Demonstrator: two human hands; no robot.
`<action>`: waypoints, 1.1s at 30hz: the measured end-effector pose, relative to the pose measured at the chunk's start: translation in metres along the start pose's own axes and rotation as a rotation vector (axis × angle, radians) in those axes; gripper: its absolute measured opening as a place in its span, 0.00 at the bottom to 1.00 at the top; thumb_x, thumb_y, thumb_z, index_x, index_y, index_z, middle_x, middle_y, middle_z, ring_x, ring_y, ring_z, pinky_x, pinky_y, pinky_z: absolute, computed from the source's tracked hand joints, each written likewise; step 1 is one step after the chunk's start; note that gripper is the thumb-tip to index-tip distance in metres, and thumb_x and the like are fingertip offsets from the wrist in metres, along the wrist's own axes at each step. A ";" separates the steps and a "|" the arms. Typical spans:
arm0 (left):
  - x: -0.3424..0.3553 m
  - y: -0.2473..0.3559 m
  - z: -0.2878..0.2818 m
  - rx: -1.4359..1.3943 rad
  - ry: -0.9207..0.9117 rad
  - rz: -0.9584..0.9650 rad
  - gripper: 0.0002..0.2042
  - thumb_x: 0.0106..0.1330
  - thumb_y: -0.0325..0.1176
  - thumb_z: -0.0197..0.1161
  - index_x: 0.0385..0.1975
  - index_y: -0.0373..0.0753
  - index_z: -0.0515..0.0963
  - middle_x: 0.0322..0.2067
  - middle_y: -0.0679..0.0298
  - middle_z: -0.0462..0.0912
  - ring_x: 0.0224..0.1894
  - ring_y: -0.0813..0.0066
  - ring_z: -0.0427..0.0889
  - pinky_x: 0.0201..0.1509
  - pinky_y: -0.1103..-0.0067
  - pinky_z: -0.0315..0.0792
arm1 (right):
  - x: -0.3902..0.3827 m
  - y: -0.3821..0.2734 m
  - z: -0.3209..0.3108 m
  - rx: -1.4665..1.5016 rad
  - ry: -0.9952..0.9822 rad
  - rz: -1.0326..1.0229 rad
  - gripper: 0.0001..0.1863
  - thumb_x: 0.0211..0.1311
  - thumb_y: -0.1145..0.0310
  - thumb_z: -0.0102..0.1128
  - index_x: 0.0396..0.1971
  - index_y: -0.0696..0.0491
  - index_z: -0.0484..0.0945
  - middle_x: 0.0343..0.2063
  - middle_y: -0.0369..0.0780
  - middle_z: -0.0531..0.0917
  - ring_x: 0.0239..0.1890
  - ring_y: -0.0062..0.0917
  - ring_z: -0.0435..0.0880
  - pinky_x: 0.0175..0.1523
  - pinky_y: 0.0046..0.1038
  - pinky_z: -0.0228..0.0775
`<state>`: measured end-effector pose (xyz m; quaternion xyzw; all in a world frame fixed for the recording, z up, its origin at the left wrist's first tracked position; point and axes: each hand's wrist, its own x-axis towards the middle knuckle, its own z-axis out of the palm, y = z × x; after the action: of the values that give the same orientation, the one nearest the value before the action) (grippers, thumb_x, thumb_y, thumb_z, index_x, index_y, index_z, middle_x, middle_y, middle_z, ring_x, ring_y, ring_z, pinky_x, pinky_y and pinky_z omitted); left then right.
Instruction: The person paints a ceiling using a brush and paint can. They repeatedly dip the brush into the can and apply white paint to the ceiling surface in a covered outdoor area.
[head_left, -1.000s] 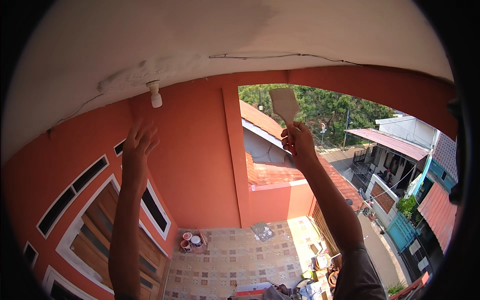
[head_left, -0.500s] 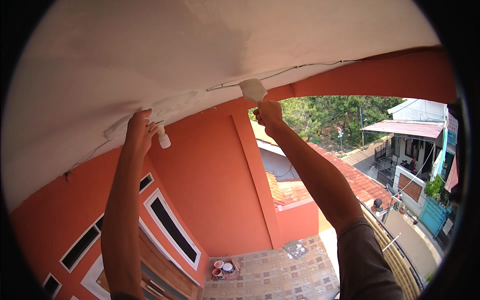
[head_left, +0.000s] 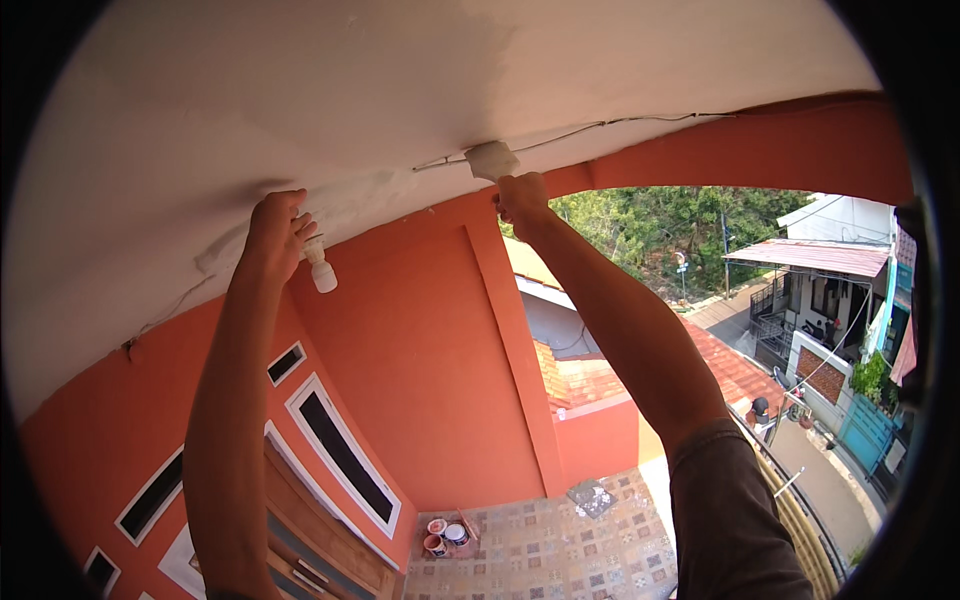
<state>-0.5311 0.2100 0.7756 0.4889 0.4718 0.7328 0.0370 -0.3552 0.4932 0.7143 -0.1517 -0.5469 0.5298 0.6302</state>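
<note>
My right hand (head_left: 523, 198) is closed round a putty knife, reaching up to the white ceiling (head_left: 400, 80). The putty knife's broad, pale blade (head_left: 491, 160) lies at or against the ceiling, beside a thin cable (head_left: 590, 128). Its handle is hidden in my fist. My left hand (head_left: 273, 235) is raised near the ceiling with its fingers curled in; what they hold, if anything, I cannot make out. Just past it hangs a white bulb (head_left: 323, 277) in its holder. Greyish smeared patches (head_left: 350, 205) mark the ceiling between my hands.
Orange walls (head_left: 400, 350) stand below, with a wooden door (head_left: 310, 530) and white-framed windows (head_left: 345, 455). Paint cans (head_left: 455, 534) and a grey sheet (head_left: 592, 498) lie on the tiled floor (head_left: 540, 560). A railing (head_left: 800, 510) borders the drop to the street at right.
My right hand has moved the putty knife slightly left and up along the ceiling. My left hand has shifted a little left and up, and the small pale edge beside its fingers no longer shows.
</note>
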 end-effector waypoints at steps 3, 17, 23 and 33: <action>0.000 0.000 -0.004 0.021 -0.031 -0.007 0.39 0.68 0.34 0.59 0.68 0.18 0.43 0.71 0.32 0.40 0.72 0.40 0.54 0.74 0.63 0.59 | 0.005 -0.003 0.005 -0.012 0.008 0.007 0.06 0.59 0.74 0.52 0.26 0.60 0.69 0.20 0.44 0.77 0.14 0.22 0.69 0.17 0.26 0.55; -0.006 -0.001 -0.020 0.107 -0.075 0.023 0.33 0.67 0.33 0.62 0.61 0.18 0.52 0.64 0.42 0.56 0.69 0.42 0.61 0.71 0.60 0.64 | -0.105 -0.028 -0.049 0.313 -0.055 -0.248 0.10 0.71 0.62 0.57 0.34 0.53 0.73 0.15 0.32 0.71 0.09 0.10 0.58 0.13 0.17 0.44; -0.006 -0.006 -0.027 0.125 -0.075 0.017 0.24 0.67 0.35 0.61 0.53 0.24 0.61 0.58 0.47 0.63 0.68 0.46 0.63 0.70 0.62 0.65 | -0.133 -0.021 -0.069 0.268 -0.028 -0.404 0.13 0.73 0.59 0.56 0.33 0.54 0.73 0.12 0.31 0.68 0.10 0.09 0.58 0.13 0.17 0.43; -0.020 -0.002 -0.027 0.214 -0.044 -0.006 0.36 0.67 0.36 0.58 0.69 0.24 0.48 0.64 0.47 0.58 0.68 0.55 0.64 0.70 0.69 0.67 | -0.114 -0.022 -0.056 0.336 -0.063 -0.708 0.22 0.77 0.52 0.48 0.25 0.51 0.70 0.11 0.29 0.63 0.09 0.10 0.57 0.12 0.17 0.45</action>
<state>-0.5420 0.1829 0.7588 0.5046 0.5480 0.6672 -0.0027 -0.2784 0.4110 0.6511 0.1678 -0.4900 0.3663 0.7730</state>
